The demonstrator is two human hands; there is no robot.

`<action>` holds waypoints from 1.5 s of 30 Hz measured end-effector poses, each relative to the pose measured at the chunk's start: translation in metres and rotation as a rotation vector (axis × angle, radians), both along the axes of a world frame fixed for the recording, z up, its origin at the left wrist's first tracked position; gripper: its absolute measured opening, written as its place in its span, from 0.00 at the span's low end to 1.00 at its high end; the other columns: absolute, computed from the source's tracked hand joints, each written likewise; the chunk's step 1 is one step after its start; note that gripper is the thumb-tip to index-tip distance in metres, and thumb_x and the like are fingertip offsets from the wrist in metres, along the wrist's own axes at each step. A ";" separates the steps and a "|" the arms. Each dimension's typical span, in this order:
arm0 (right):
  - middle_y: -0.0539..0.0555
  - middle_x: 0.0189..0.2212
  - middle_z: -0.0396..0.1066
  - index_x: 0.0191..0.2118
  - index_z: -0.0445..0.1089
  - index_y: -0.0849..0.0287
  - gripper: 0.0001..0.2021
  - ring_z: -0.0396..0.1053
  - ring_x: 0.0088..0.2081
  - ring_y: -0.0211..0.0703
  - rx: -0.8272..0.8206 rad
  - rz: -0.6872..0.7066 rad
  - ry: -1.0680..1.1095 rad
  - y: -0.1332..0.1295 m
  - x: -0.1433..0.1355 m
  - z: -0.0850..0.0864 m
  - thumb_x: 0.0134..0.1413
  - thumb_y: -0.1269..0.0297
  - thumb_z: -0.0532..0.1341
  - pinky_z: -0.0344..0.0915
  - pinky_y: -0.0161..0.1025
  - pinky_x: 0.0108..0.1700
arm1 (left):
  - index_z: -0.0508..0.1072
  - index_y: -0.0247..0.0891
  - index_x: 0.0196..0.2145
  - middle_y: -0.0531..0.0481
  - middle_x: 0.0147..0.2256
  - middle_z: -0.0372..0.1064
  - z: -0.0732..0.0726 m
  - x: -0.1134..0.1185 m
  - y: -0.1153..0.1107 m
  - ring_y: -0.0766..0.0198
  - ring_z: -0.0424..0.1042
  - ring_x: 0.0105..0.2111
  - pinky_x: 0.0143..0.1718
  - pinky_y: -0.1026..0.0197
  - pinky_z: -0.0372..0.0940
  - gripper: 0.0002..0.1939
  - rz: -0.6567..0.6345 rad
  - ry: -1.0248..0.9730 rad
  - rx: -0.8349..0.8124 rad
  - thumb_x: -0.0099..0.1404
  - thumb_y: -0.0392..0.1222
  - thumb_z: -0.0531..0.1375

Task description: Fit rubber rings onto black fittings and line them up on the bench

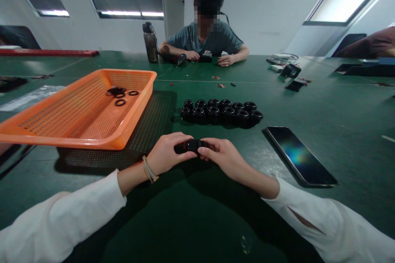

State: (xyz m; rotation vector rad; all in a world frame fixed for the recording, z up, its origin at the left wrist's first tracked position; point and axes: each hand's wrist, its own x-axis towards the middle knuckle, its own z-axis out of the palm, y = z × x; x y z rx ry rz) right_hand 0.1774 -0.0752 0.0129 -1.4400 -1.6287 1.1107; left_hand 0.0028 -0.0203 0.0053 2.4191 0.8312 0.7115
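Between my two hands is a small black cylindrical part (pixel 193 145), held just above the green table; its exact kind cannot be made out. My left hand (pixel 168 152) grips its left side between thumb and fingers. On the other side my right hand (pixel 222 152) pinches it, thumb in front. Just beyond my hands stand several black ring-topped parts (pixel 212 111) in two close rows. To the left, an orange perforated basket (pixel 123 131) holds a few black rings (pixel 120 102) and a small dark heap.
A smartphone (pixel 299 156) lies right of my right hand. Across the table (pixel 191 213) sits a person (pixel 203 37), both hands near a small dark device. A water bottle (pixel 150 43) and a power screwdriver (pixel 181 59) are beside them. Electronic parts (pixel 290 71) lie at the back right.
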 end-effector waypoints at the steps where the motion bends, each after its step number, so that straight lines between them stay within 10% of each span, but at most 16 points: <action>1: 0.47 0.20 0.66 0.27 0.68 0.62 0.05 0.63 0.23 0.35 -0.016 0.007 0.022 0.001 0.000 0.000 0.51 0.68 0.57 0.56 0.32 0.27 | 0.73 0.35 0.36 0.49 0.32 0.73 0.000 0.000 0.000 0.62 0.72 0.33 0.35 0.63 0.65 0.11 -0.005 -0.010 0.009 0.56 0.42 0.63; 10: 0.46 0.17 0.62 0.23 0.64 0.62 0.09 0.58 0.19 0.32 -0.168 0.007 0.131 0.002 -0.001 0.006 0.52 0.69 0.55 0.55 0.31 0.24 | 0.73 0.35 0.37 0.47 0.34 0.73 -0.003 -0.001 -0.001 0.60 0.70 0.36 0.39 0.61 0.65 0.12 -0.036 -0.062 0.114 0.57 0.43 0.63; 18: 0.55 0.39 0.72 0.49 0.65 0.59 0.21 0.69 0.38 0.45 0.294 0.023 -0.325 0.003 0.008 0.003 0.46 0.67 0.64 0.64 0.40 0.39 | 0.71 0.32 0.36 0.48 0.30 0.70 0.001 0.002 0.003 0.62 0.68 0.28 0.29 0.64 0.62 0.15 0.053 -0.099 -0.266 0.55 0.45 0.61; 26: 0.58 0.36 0.71 0.43 0.65 0.62 0.13 0.69 0.38 0.46 0.708 0.104 -0.469 0.004 0.015 -0.009 0.50 0.70 0.61 0.67 0.42 0.39 | 0.69 0.32 0.33 0.50 0.27 0.65 -0.001 0.001 0.007 0.63 0.63 0.27 0.28 0.64 0.58 0.20 -0.099 0.007 -0.284 0.61 0.54 0.51; 45: 0.60 0.32 0.69 0.43 0.62 0.66 0.10 0.65 0.33 0.47 0.816 0.229 -0.565 0.000 0.008 -0.007 0.58 0.67 0.54 0.66 0.44 0.35 | 0.65 0.33 0.32 0.47 0.30 0.65 -0.002 0.000 0.009 0.61 0.64 0.30 0.33 0.61 0.60 0.21 -0.222 0.134 -0.198 0.63 0.55 0.45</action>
